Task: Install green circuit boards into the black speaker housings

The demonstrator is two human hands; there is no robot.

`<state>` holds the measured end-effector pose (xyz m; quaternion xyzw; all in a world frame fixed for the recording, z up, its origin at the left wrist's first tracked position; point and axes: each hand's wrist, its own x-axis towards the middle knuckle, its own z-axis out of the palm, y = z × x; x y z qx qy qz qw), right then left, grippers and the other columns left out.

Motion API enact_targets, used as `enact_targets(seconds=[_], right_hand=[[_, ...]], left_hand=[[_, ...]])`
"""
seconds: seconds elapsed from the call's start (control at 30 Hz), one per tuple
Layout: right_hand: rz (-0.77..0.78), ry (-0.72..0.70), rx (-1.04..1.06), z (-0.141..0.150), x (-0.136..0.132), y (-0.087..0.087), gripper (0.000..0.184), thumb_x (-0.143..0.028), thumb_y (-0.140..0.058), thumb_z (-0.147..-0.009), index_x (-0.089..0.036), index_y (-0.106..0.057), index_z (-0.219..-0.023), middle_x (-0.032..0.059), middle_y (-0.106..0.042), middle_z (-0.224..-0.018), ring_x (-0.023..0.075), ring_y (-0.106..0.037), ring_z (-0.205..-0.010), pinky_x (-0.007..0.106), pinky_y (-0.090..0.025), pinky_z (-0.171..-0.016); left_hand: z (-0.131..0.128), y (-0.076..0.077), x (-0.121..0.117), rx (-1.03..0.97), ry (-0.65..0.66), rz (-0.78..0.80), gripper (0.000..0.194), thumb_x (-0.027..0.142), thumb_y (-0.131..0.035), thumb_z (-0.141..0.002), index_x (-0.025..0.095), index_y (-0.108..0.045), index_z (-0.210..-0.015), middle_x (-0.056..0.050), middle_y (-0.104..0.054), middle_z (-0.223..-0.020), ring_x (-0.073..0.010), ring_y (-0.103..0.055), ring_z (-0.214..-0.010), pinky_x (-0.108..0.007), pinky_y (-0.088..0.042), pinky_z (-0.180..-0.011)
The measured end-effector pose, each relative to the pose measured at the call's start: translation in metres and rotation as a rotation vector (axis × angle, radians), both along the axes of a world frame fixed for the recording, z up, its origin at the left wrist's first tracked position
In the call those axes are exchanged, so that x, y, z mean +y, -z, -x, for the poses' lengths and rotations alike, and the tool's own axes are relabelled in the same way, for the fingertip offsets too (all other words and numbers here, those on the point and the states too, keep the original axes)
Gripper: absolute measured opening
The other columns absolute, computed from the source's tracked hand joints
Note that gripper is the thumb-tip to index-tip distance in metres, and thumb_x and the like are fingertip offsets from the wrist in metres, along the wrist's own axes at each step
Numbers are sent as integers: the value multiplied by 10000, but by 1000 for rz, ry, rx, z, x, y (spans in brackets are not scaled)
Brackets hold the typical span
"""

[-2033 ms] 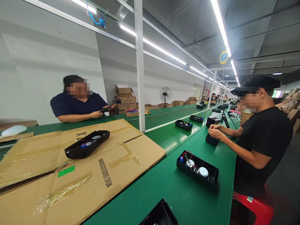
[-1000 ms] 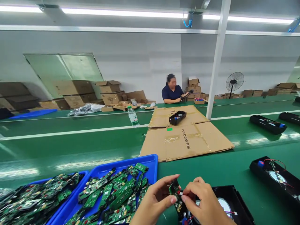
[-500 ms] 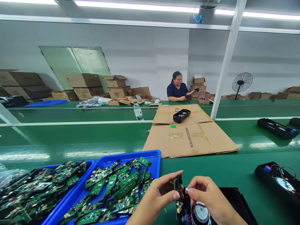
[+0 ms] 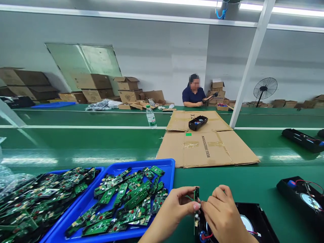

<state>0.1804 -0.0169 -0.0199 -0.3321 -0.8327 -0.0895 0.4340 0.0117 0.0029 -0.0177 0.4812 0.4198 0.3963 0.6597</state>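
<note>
Left hand (image 4: 177, 209) and right hand (image 4: 220, 216), fingertips meeting, both pinch an upright circuit board (image 4: 196, 211) above the black case (image 4: 260, 224).

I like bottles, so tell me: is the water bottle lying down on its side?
No, the water bottle stands upright on the green conveyor belt, left of the flattened cardboard.

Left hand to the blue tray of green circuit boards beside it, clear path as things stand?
Probably yes. The blue plastic tray of green circuit boards lies just left of the left hand with nothing between, but that hand is pinching a small green circuit board against the right hand.
</note>
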Motion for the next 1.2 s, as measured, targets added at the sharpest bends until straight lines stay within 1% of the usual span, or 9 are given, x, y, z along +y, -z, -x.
enact_targets(seconds=[0.1, 0.2, 0.3, 0.43, 0.6, 0.7, 0.83, 1.03, 1.2], right_hand=[[-162, 21, -40, 4, 0, 0, 310, -62, -353, -916, -118, -571, -704, 17, -429, -557, 130, -322, -647, 322, -249, -709], [-281, 37, 37, 12, -1, 1, 301, -55, -383, -917, -114, -570, -689, 10, -408, -528, 121, -324, -627, 320, -266, -700], [-312, 54, 74, 17, -5, -1, 286, -37, -413, -902, -111, -555, -665, 12, -405, -518, 120, -321, -619, 307, -277, -680], [-340, 92, -24, 19, -10, -5, 247, -1, -454, -868, -106, -541, -662, 15, -423, -515, 124, -332, -608, 297, -291, -651], [-438, 192, 140, 30, -11, 3, 287, 10, -446, -878, -127, -502, -632, -7, -360, -476, 108, -311, -550, 295, -258, -607], [-457, 252, 190, 36, -11, 7, 310, 19, -444, -876, -137, -474, -610, -15, -346, -476, 101, -314, -534, 296, -249, -601], [-470, 273, 180, 38, -14, 4, 304, 27, -448, -870, -139, -475, -617, -19, -350, -475, 99, -320, -528, 294, -247, -592], [-445, 244, 162, 31, -13, 2, 304, 23, -465, -862, -129, -479, -598, -8, -343, -479, 108, -318, -540, 294, -212, -573], [-363, 92, 52, 23, -10, 5, 214, -25, -532, -837, -111, -540, -641, 5, -367, -501, 118, -312, -558, 287, -160, -551]], left_hand=[[3, -3, -1, 32, 35, -17, 524, 390, -862, -494, 96, -708, -899, -74, -710, -766, -181, -576, -696, -273, -435, -657], [7, -10, -4, 21, 116, -41, 427, 361, -860, -523, 101, -722, -833, -54, -701, -735, -157, -563, -687, -239, -411, -634], [9, -15, -7, -16, 170, -72, 350, 336, -866, -536, 114, -730, -770, -28, -677, -721, -119, -538, -651, -201, -386, -602], [10, -17, -10, -38, 173, -106, 444, 399, -877, -500, 152, -745, -845, -4, -626, -735, -111, -535, -652, -190, -382, -593], [10, -27, -13, 80, 189, -200, 476, 505, -833, -507, 175, -761, -842, -5, -577, -717, -116, -528, -649, -191, -396, -594], [11, -28, -17, 192, 150, -313, 477, 479, -843, -507, 195, -758, -882, -21, -614, -701, -123, -546, -617, -199, -432, -588], [12, -25, -20, 213, 122, -449, 455, 430, -836, -562, 233, -739, -961, -36, -655, -724, -134, -583, -631, -197, -462, -597], [10, -30, -19, 262, 105, -418, 475, 512, -807, -555, 207, -752, -916, -24, -614, -683, -121, -548, -600, -187, -450, -577], [10, -37, -18, 286, 131, -362, 446, 508, -820, -536, 190, -759, -843, 3, -573, -643, -111, -502, -576, -190, -418, -568]])
